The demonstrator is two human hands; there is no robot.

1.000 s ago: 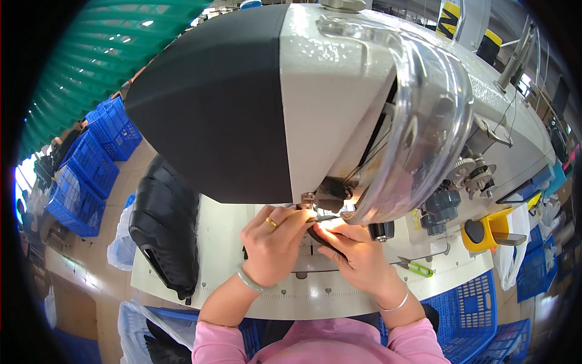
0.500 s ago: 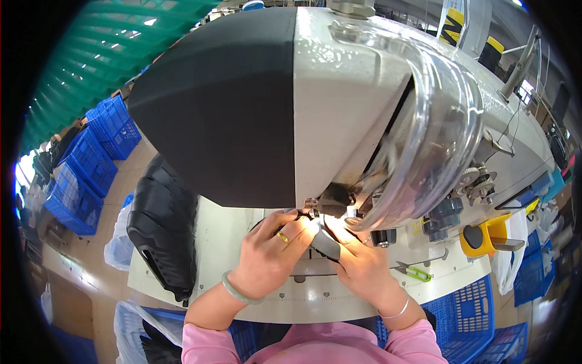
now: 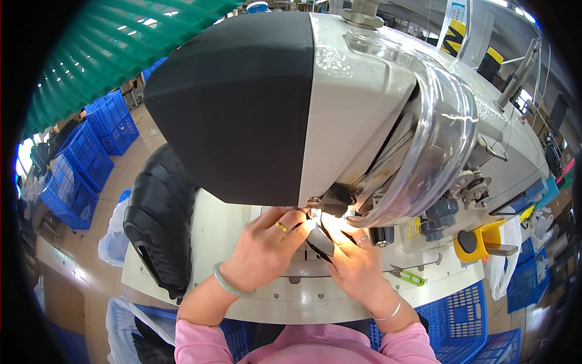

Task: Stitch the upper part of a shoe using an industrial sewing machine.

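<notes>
A large sewing machine (image 3: 351,103) with a black and pale grey head fills the middle. Beneath its needle area, in bright lamp light, lies a small dark fabric piece (image 3: 320,241). My left hand (image 3: 265,242), with a gold ring and a pale bangle, grips the piece from the left, fingers bent near the presser foot (image 3: 313,204). From the right, my right hand (image 3: 354,258) holds the same piece with its fingers closed on it. The fingertips of both hands are partly lost in glare and behind the machine head.
Green-handled thread snips (image 3: 407,276) lie on the pale table (image 3: 260,308), right of my hand. A black ridged padded piece (image 3: 159,218) rests at the left edge. Blue crates (image 3: 71,191) stand on the floor at left, another blue crate (image 3: 458,318) below right. A yellow holder (image 3: 482,241) sits at right.
The view has shifted slightly, so the machine head appears farther right. Both hands stay on the fabric piece, which shows a little less of itself between them.
</notes>
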